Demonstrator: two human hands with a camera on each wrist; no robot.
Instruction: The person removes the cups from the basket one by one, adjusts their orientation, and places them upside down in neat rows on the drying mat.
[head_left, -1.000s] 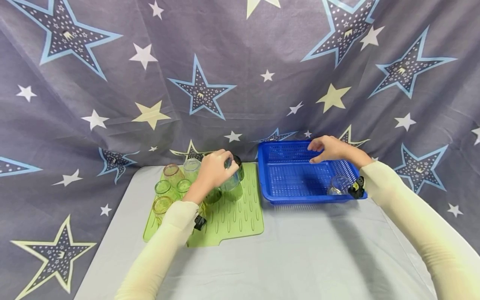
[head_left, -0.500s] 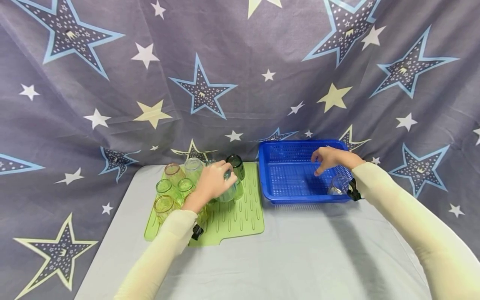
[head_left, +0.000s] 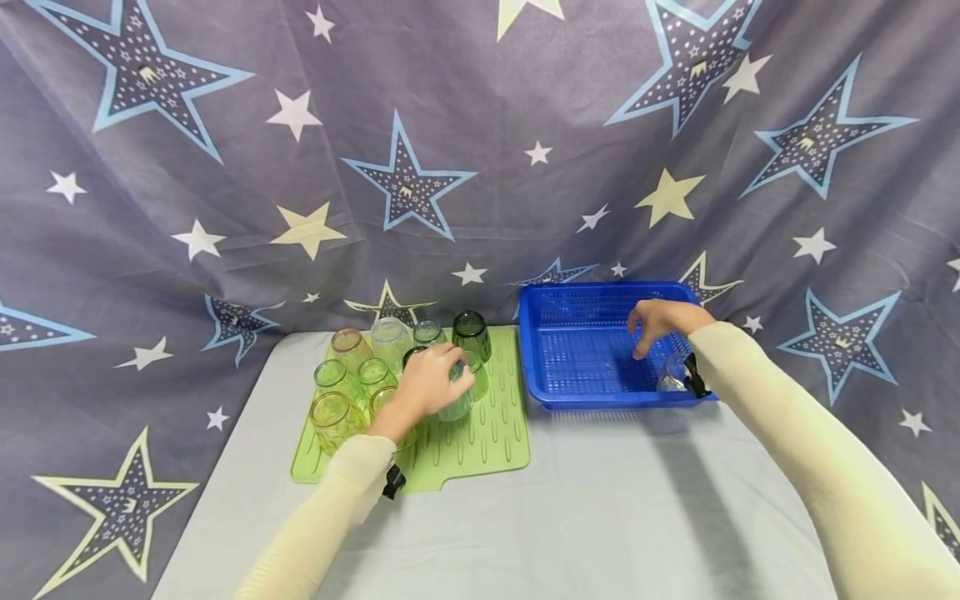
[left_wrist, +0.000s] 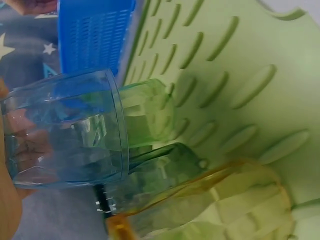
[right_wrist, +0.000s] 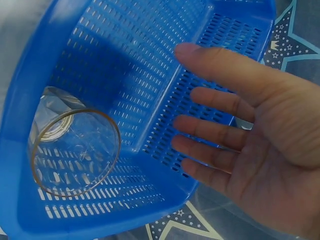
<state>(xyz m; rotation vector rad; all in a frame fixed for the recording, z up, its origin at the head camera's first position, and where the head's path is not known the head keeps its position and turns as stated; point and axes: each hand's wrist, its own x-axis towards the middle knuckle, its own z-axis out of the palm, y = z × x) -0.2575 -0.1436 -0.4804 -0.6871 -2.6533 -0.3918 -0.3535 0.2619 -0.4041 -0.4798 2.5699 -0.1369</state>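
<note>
In the head view my left hand (head_left: 429,380) holds a pale blue glass (head_left: 455,403) by its upper end, above the green ridged mat (head_left: 483,454). The left wrist view shows this blue glass (left_wrist: 65,130) mouth down, its rim clear of the mat. Beside it stand a light green glass (left_wrist: 147,112), a dark green glass (left_wrist: 160,167) and a yellow glass (left_wrist: 245,205). My right hand (head_left: 660,321) hovers over the blue basket (head_left: 531,379), fingers spread and holding nothing. Near it in the basket lies a clear glass (right_wrist: 75,150) with an amber rim, tilted on its side.
Several upturned glasses crowd the mat's left and back, among them a pink glass (head_left: 348,346), a yellow glass (head_left: 333,421) and a dark glass (head_left: 471,333). The white-covered table (head_left: 600,500) extends in front. A starry curtain (head_left: 480,150) hangs directly behind.
My left hand has come slightly nearer the front with the blue glass, uncovering the dark glasses behind. My right hand has lowered toward the basket's right side.
</note>
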